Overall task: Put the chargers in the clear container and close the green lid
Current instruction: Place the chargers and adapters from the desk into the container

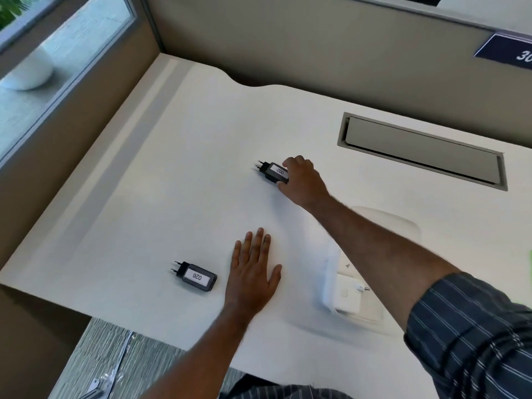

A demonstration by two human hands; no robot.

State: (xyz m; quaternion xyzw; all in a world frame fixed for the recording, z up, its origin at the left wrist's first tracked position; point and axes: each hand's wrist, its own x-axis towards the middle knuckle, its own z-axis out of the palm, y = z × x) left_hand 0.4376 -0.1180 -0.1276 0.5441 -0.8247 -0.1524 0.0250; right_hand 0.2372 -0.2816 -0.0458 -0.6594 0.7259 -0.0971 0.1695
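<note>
The right hand (302, 180) reaches far across the white desk top (178, 174), its bare forearm stretched out from a rolled-up dark blue striped sleeve (472, 329) at the near right. Its fingers curl over the right end of a small black plug-in charger with a white "002" label (273, 172), thumb on the near side and fingertips on the far side, so the hand is closed around that charger. The charger lies flat on the desk with its two prongs pointing left.

The left hand (253, 272) rests palm down on the desk nearer the person, fingers straight and slightly spread, holding nothing. Just to its left, apart from it, lies a second black plug-in charger with a white "026" label (196, 277), also flat with its prongs pointing left.

At the near right, partly behind the right forearm, stands a clear plastic container (371, 309); its walls are hard to make out. A white square charger (349, 296) lies inside it. A sliver of bright green (529, 280) shows at the right edge; whether it is the lid cannot be told.

Far right, a grey rectangular cable flap (423, 151) is set into the desk.
</note>
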